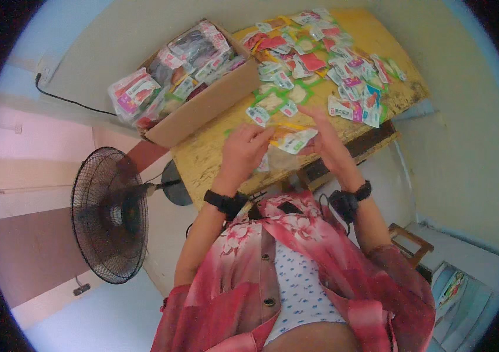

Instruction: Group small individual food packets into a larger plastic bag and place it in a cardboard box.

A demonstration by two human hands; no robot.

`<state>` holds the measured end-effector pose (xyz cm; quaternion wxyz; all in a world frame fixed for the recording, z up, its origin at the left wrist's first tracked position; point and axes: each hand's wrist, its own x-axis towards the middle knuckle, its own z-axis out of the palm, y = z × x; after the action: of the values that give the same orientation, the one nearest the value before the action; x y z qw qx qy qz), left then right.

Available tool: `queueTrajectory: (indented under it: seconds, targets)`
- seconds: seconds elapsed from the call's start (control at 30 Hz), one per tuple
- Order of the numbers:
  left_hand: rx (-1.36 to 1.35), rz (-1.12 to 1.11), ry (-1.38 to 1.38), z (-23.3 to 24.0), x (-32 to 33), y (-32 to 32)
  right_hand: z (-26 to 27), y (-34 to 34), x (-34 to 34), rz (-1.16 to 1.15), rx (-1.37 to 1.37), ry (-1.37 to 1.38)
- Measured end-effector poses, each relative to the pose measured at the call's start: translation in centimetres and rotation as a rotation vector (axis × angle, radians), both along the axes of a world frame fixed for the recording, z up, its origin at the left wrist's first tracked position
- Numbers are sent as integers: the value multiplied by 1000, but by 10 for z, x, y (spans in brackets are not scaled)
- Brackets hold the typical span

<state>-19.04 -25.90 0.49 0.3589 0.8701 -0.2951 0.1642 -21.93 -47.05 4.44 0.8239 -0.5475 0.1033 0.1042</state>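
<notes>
Between my two hands is a small plastic food packet (294,140) with a yellow edge and a white printed label, near the front of the yellow table (201,163). My left hand (244,150) pinches the packet's left end with thumb and fingers. At its right end, my right hand (329,140) has the index finger stretched away from me. Part of that hand is behind the packet, so its grip is unclear. A clear plastic bag (284,161) appears below the packet, blurred. Just beyond my hands lie green-edged packets (271,101).
A cardboard box (207,103) full of packets and bagged bundles stands at the table's left. Many loose packets (311,61) cover the far part, with an overlapping group (357,105) at the right. A black-caged fan (111,215) stands left of me; a wooden stool (412,244) is at right.
</notes>
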Motion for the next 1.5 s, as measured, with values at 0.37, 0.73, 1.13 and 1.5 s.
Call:
queueTrajectory:
  seconds: [0.37, 0.73, 1.13, 1.5]
  targets:
    - [37, 7, 62, -24, 3, -13, -71, -61, 1, -218, -492, -126]
    - [-11, 10, 715, -84, -7, -13, -219, -94, -16, -55, -918, -157]
    - [104, 125, 776, -84, -7, -40, -158, -65, -18, 177, -286, 95]
    - [-470, 1, 1121, -109, -1, -11, -115, -71, -6, -85, -601, -136]
